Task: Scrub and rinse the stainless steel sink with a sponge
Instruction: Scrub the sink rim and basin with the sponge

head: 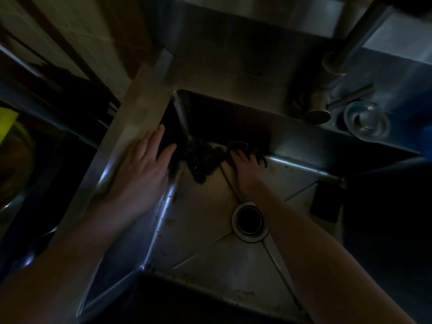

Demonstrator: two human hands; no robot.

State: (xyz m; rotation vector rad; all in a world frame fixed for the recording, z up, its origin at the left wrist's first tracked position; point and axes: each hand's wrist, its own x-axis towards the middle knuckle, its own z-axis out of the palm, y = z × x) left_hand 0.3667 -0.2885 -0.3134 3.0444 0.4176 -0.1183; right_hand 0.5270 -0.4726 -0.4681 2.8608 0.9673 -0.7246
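We look straight down into the stainless steel sink (205,260), which is dimly lit and has brown specks and stains scattered over its floor and along the creases running to the drain (249,222). The left hand (140,174) lies flat on the sink's left rim (131,127), palm down. Its grip is fully open and holds nothing, and its straight fingers reach over the inner edge towards the far left corner. The right hand (247,169) is down inside the basin, where the floor meets the far wall, beyond the drain. Its fingers are bent over a dark sponge (237,145), so the grip is closed on it and presses it against the steel, though in this light we cannot make out the sponge's full outline. Just left of the sponge, in the far left corner, sits a dark clump (201,162) of wet dirt or debris that spreads a little over the floor. A dark rectangular pad (325,202) lies at the basin's right side, well apart from both hands. Behind the sink on the steel table (397,73) we see the faucet post (350,43) and, near it, a round metal strainer (365,121). Something yellow (7,122) shows at the far left edge.
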